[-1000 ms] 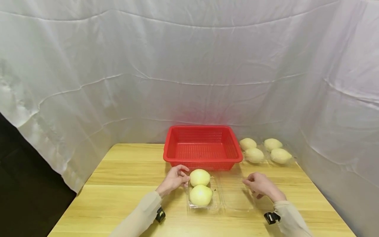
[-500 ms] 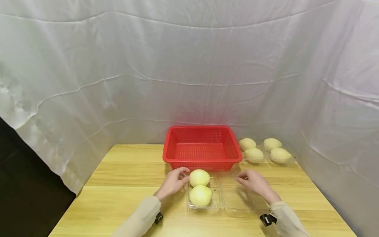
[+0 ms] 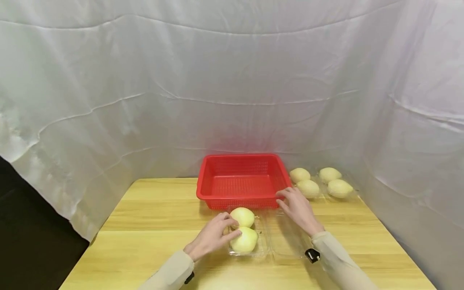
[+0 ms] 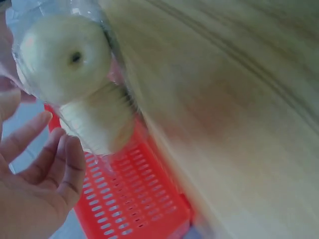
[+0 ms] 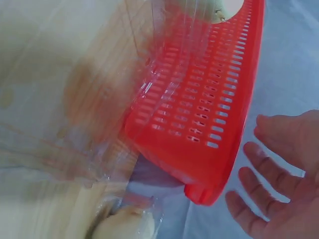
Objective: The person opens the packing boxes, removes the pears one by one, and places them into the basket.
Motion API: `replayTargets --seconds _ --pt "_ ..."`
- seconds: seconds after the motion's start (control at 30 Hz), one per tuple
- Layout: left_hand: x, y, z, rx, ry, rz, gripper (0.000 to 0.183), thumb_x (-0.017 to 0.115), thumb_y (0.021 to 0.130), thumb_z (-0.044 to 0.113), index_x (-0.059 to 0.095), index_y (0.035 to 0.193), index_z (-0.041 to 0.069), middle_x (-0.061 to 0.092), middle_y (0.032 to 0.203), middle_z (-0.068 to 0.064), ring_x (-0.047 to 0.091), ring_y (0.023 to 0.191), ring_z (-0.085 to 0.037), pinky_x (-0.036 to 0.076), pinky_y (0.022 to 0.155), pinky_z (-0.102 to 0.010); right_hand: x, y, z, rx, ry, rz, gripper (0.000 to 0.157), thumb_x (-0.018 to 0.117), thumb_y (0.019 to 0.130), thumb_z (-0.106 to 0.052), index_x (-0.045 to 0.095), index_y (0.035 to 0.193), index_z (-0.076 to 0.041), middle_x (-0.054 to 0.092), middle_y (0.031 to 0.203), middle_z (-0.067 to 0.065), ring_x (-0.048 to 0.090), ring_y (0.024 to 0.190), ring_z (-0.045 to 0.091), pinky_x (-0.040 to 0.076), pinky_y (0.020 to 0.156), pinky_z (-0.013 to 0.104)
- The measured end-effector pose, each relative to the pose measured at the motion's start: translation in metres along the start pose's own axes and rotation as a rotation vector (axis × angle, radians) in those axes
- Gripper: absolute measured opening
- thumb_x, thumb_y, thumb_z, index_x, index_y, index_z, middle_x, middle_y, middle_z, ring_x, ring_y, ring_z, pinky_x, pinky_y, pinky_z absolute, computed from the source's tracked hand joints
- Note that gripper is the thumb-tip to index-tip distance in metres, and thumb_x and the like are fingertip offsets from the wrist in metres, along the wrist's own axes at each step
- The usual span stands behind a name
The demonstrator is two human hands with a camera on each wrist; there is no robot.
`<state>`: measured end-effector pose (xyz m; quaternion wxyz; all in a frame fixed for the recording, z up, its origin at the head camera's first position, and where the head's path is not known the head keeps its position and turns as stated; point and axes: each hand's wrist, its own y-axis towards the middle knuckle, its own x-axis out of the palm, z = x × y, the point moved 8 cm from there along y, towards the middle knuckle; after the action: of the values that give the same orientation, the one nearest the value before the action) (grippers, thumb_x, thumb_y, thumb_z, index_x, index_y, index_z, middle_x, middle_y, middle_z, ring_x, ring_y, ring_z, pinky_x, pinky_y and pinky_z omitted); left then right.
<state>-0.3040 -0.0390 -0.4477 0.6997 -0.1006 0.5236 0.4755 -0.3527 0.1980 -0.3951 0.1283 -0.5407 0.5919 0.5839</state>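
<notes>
Two pale yellow pears, a far one and a near one, sit one behind the other in a clear plastic box. Its transparent lid lies folded open to the right. My left hand is at the box's left side, fingers bent loosely, thumb and fingertips overlapping the pears in the head view. In the left wrist view its fingers are apart from the pears. My right hand hovers above the lid's far end, by the basket's front right corner, fingers spread and holding nothing.
A red perforated basket stands right behind the box. Further pears, such as this one, rest in clear packs at the table's back right. A pale curtain surrounds the wooden table at the back and sides.
My left hand has shifted from the box's left edge toward the viewer and over the pears. The right hand has moved left and away from the viewer, from the lid's right edge toward the basket.
</notes>
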Motion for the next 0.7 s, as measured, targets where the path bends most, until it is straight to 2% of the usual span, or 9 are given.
replayTargets --seconds 0.07,0.2,0.37,0.5,0.7 --pt "0.003 -0.002 0.004 0.023 0.019 -0.040 0.039 0.057 0.095 0.050 0.069 0.115 0.019 0.063 0.111 0.004 0.059 0.100 -0.012 0.050 0.088 -0.031 0.004 0.004 -0.001 -0.009 -0.024 -0.009 0.016 0.075 0.084 -0.013 0.074 0.100 -0.008 0.070 0.098 0.006 0.061 0.095 0.027 0.050 0.081 0.047" --pt "0.010 -0.004 0.009 0.065 0.073 -0.108 0.050 0.059 0.090 0.059 0.064 0.124 0.023 0.062 0.117 0.005 0.058 0.106 -0.010 0.050 0.091 -0.034 0.012 0.008 0.000 0.032 -0.046 -0.047 0.018 0.075 0.085 -0.020 0.075 0.101 -0.012 0.069 0.100 0.005 0.060 0.097 0.028 0.048 0.080 0.048" --pt "0.016 -0.001 0.009 0.087 0.109 -0.165 0.059 0.062 0.085 0.064 0.060 0.131 0.026 0.061 0.120 0.004 0.058 0.106 -0.009 0.051 0.088 -0.032 0.019 0.013 0.006 0.081 -0.050 -0.085 0.023 0.075 0.086 -0.025 0.075 0.104 -0.011 0.071 0.101 0.007 0.063 0.097 0.031 0.048 0.082 0.051" --pt "0.016 0.000 0.011 0.103 0.125 -0.185 0.060 0.062 0.085 0.064 0.058 0.134 0.028 0.062 0.120 0.003 0.058 0.105 -0.008 0.052 0.088 -0.031 0.022 0.016 0.011 0.109 -0.032 -0.119 0.024 0.076 0.085 -0.026 0.077 0.103 -0.010 0.072 0.098 0.006 0.065 0.094 0.030 0.051 0.080 0.049" --pt "0.015 0.005 0.017 0.104 0.180 -0.193 0.056 0.065 0.086 0.055 0.059 0.134 0.026 0.062 0.114 0.002 0.056 0.094 -0.007 0.050 0.079 -0.025 0.023 0.021 0.015 0.134 -0.025 -0.157 0.027 0.076 0.085 -0.029 0.076 0.102 -0.009 0.074 0.100 0.008 0.067 0.094 0.030 0.053 0.079 0.049"
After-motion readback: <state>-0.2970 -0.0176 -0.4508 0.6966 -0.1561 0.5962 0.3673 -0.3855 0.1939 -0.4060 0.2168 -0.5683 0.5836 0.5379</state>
